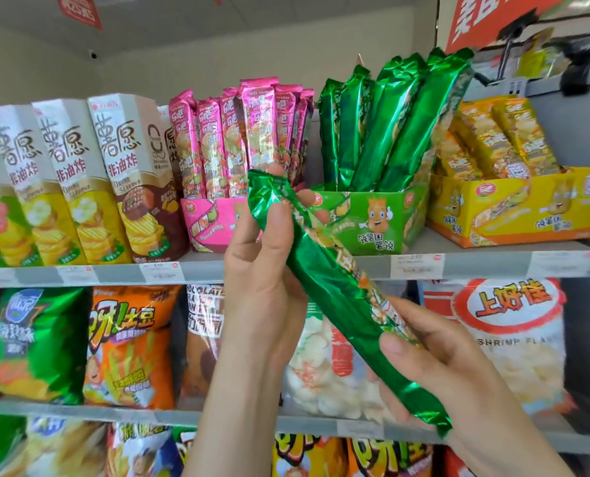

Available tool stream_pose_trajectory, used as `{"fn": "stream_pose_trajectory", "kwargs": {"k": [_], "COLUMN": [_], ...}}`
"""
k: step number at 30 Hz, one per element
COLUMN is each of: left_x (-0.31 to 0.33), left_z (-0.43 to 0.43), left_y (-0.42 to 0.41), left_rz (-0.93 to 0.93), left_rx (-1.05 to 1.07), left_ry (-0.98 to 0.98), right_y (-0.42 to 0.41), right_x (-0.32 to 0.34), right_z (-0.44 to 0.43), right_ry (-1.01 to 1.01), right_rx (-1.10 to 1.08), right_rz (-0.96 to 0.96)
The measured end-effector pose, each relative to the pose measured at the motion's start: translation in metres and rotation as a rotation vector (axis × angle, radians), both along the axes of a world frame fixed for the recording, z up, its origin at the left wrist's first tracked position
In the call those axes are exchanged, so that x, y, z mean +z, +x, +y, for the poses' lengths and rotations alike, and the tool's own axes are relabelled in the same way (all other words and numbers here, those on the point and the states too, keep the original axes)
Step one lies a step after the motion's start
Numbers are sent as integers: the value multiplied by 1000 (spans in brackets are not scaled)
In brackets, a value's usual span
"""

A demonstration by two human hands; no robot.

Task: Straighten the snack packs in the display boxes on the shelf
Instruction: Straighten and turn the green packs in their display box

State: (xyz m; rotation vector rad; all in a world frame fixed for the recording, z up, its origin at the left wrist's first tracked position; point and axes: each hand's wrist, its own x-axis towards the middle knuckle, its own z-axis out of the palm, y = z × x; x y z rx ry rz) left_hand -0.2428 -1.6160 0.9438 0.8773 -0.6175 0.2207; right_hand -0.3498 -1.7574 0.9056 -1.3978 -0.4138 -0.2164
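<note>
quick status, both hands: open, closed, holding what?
left hand: closed, gripping the upper end of the long green foil snack pack.
right hand: closed, gripping the lower end of the same pack.

The left hand (266,270) grips the upper end of a long green pack (324,280), and the right hand (434,356) holds its lower part. The pack is slanted in front of the shelf (476,265). Behind it, the green packs (390,132) in the green box (372,218) lean to the right. The pink packs (245,139) stand upright in the pink box (211,225).
</note>
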Motion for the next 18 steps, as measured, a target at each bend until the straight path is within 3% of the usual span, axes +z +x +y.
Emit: {"fn": "stream_pose_trajectory", "kwargs": {"k": [2,7,18], "left_x": [0,-3,-38], "left_z": [-5,-17,-28], "left_y": [-13,-25,-43], "left_rz": [-64,77,94], "left_rx": [-101,-62,-36], "left_ry": [-57,-114,120], "right_y": [-3,-10,-14], "right_x": [-3,-8,-18], "right_z": [2,0,2], "right_ry": [46,73,79], "right_rx": [14,12,-90], "right_rz": [35,60,24]}}
